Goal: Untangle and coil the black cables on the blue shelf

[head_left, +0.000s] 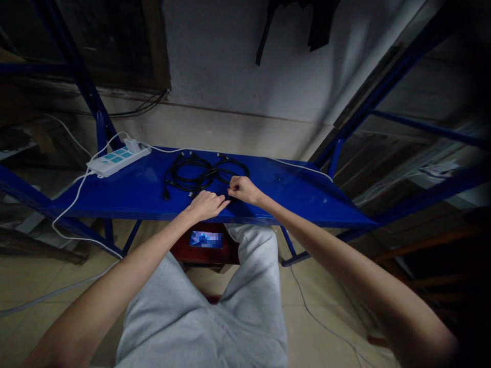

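Black cables lie in loose coils on a blue shelf top, with several plug ends poking out around them. Just in front of the coils, at the near edge, is my left hand, its fingers closed and pointing right. My right hand is beside it, curled into a pinch at the right-hand coil. The fingertips of both hands almost meet. Whatever they grip is too small or too hidden to make out. A small dark twisted piece lies on the shelf to the right.
A white power strip with a plugged-in adapter sits at the left end. Its white cord hangs over the edge. Another white cable runs along the back. Below, a lit phone rests on a dark red stool. Blue frame posts flank the shelf.
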Available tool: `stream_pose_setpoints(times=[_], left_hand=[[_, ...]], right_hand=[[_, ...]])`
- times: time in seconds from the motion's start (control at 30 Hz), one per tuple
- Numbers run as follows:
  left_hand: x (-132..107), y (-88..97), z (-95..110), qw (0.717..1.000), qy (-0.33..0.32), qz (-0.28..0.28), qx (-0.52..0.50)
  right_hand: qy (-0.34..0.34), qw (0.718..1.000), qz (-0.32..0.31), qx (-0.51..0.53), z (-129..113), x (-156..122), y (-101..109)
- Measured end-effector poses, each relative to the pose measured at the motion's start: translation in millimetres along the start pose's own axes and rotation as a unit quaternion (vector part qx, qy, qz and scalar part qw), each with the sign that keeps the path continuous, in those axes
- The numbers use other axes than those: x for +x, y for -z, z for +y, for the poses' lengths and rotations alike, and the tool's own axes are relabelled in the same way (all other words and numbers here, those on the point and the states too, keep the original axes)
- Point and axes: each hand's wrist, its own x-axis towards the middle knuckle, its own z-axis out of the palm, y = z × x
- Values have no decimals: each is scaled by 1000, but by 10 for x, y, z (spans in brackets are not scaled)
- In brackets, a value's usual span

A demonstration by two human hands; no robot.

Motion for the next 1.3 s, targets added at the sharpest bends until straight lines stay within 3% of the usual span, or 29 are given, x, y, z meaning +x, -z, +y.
stream_pose_setpoints(times=[0.2, 0.3, 0.43, 0.6, 0.73, 0.83, 1.07, 1.3], left_hand=[[12, -14, 4, 1000, 2, 0, 0], [11, -12, 8, 1000, 4, 1, -5], [13, -19, 4, 1000, 2, 6, -4], [17, -37, -3, 1000, 2, 9, -3], [17, -42, -3, 1000, 7, 2, -9], [17, -37, -3, 1000, 10, -9, -8], [15, -2, -21, 1000, 9, -5, -24], [10, 10, -43, 999, 14, 4, -50]], right_hand=[[-76, 987, -62, 124, 7, -33, 44], [-116, 972, -49, 201, 50, -30, 111], [-155, 966, -14, 208, 79, -23, 181], [-100, 989, -17, 107, 23, -18, 194], [-14, 997, -79, 11, -64, 11, 156], [23, 992, -124, 19, -110, 28, 128], [-49, 974, -160, 150, -92, -33, 139], [-87, 959, -175, 204, -59, -77, 112]])
